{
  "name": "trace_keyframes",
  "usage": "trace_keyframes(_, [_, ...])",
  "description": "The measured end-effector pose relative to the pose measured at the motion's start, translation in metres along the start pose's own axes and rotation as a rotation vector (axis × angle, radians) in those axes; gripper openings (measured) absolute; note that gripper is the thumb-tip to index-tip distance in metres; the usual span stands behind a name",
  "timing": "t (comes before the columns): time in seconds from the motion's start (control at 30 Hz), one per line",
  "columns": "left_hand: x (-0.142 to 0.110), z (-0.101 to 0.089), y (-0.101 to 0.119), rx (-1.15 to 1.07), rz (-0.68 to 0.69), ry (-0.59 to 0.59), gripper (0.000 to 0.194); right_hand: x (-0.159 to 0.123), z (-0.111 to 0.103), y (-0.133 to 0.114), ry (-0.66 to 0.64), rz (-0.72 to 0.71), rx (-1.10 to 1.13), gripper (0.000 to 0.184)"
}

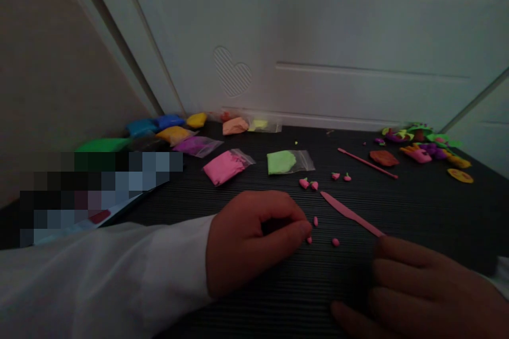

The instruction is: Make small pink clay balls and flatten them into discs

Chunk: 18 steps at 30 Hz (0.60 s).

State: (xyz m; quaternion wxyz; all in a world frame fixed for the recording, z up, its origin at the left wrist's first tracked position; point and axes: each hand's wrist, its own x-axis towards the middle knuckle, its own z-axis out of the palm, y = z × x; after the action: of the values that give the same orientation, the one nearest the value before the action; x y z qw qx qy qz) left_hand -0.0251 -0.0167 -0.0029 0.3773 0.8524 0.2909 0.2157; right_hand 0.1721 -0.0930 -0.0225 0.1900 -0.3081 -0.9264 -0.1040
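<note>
The left hand (246, 246) is being held pinched beside a pink bit (309, 240) on the table (254, 318); the knife (345, 210) is being touched by the right hand (429, 288), grip unclear; bits could be scattered by its swing.

so the left hand (254, 243) was held with thumb and index fingertips pinched together, while the right hand's (429, 286) fingers were loosely bent, thumb spread apart
</note>
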Motion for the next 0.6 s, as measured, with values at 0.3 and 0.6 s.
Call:
trace_keyframes(0.3, [0.0001, -0.0007, -0.0012, 0.010, 0.001, -0.023, 0.019, -0.0018, 0.0027, 0.0043, 0.109, 0.126, 0.081, 0.032])
trace_keyframes(0.6, [0.0012, 0.0001, -0.0012, 0.030, -0.006, -0.025, 0.019, 0.0049, -0.0018, -0.0008, -0.141, 0.198, 0.192, 0.017])
